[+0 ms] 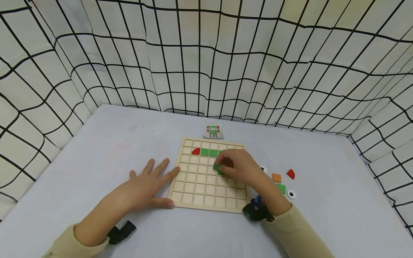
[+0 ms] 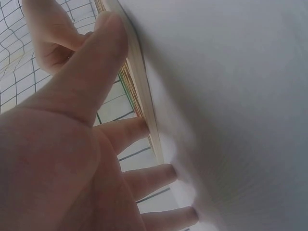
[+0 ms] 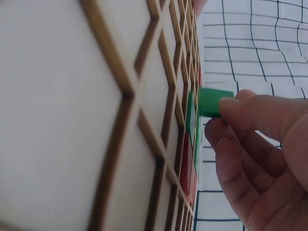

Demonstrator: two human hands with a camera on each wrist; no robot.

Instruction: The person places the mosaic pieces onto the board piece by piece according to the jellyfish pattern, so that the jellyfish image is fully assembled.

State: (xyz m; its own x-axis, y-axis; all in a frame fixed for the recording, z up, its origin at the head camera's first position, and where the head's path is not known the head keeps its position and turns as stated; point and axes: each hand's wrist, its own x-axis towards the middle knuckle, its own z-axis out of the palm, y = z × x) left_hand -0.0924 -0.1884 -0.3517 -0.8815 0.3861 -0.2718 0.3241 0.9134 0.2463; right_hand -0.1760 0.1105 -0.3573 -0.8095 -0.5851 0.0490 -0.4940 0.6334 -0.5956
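Note:
My left hand lies spread on the table, with its thumb and index finger touching the left edge of a wooden grid board. Over the board, my right hand pinches a green square tile between thumb and fingers. The tile stands tilted against the grid, close to another green tile lying in a cell. In an upper row sit a red quarter-circle tile and several green squares, partly hidden by my right hand. Red tiles also show in the right wrist view.
A small pattern card lies behind the board. To the right are loose pieces: an orange square, a green square, a red quarter-circle and an eye disc. Blue pieces lie by my right wrist. Black netting surrounds the table.

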